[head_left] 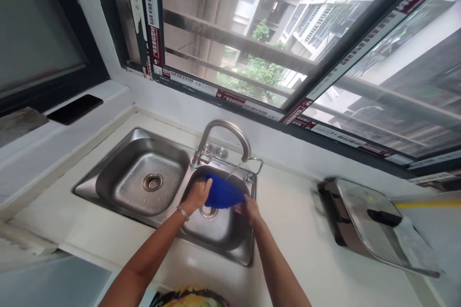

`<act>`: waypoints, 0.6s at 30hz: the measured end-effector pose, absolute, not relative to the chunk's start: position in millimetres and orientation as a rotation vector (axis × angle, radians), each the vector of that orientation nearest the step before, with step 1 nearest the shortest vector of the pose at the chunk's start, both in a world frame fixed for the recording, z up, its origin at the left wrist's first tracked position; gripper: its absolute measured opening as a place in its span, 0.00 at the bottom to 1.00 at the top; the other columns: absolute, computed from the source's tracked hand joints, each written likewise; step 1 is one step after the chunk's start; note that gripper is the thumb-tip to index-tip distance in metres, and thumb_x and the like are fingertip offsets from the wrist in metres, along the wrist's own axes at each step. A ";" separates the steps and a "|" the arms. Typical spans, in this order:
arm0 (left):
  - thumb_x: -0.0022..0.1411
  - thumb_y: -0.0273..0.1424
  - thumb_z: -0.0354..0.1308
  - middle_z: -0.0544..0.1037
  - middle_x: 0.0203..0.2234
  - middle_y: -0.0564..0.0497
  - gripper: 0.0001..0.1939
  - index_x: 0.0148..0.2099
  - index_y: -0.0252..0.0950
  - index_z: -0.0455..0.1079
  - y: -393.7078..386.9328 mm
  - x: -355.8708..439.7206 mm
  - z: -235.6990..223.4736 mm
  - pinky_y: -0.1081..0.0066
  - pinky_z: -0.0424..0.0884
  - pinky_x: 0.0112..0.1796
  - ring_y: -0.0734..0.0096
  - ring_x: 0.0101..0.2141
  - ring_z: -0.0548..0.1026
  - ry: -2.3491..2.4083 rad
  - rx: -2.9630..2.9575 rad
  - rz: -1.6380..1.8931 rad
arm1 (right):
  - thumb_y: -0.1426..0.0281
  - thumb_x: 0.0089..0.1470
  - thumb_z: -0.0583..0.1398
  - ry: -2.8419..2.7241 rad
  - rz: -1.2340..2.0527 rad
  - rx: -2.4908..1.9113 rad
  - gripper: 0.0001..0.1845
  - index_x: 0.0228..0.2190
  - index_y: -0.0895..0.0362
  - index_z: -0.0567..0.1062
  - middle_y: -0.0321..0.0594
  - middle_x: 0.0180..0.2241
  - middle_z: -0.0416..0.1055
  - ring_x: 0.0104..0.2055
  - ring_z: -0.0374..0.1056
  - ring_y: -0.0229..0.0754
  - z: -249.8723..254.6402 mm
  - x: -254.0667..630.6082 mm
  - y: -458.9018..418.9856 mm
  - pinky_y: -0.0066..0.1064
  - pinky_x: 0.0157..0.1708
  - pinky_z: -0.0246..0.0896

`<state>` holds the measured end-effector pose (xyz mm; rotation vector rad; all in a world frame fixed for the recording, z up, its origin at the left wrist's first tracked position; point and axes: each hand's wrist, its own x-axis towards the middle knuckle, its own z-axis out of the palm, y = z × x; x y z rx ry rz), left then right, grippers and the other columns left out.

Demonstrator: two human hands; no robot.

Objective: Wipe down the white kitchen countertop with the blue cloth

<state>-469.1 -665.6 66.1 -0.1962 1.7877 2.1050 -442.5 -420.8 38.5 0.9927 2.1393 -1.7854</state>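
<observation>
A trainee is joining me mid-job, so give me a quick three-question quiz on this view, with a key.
1. Fill in: The blue cloth is held over the ____ basin of the sink.
2. Multiple choice: Where is the silvery band worn? A) right wrist; B) left wrist; C) both wrists.
3. True or false: Only one grip is on the blue cloth.

Key:
1. Right; the right basin is below it.
2. B.
3. False; the left grip and the right grip both hold it, at opposite ends.
</observation>
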 end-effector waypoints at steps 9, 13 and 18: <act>0.54 0.25 0.70 0.78 0.31 0.45 0.07 0.36 0.37 0.77 -618.3 -476.8 108.3 0.61 0.63 0.58 0.46 0.56 0.71 1.931 0.291 1.812 | 0.57 0.61 0.54 1.591 -2.128 1.147 0.17 0.25 0.52 0.69 0.35 0.19 0.71 0.22 0.70 0.41 6.4 -435.0 -439.0 0.31 0.27 0.72; 0.48 0.23 0.73 0.77 0.27 0.46 0.10 0.32 0.38 0.77 -625.5 -500.1 109.8 0.63 0.62 0.58 0.46 0.57 0.69 1.918 0.251 1.737 | 0.56 0.60 0.57 1.396 -2.091 1.073 0.19 0.27 0.57 0.74 0.43 0.22 0.75 0.24 0.73 0.46 11.7 -436.4 -417.8 0.37 0.29 0.73; 0.52 0.21 0.68 0.80 0.37 0.46 0.08 0.35 0.38 0.79 -663.5 -509.2 89.1 0.71 0.61 0.57 0.56 0.56 0.70 1.848 0.028 1.785 | 0.65 0.55 0.62 1.394 -2.179 1.146 0.08 0.28 0.57 0.73 0.37 0.21 0.74 0.22 0.71 0.42 13.4 -452.5 -393.6 0.32 0.27 0.71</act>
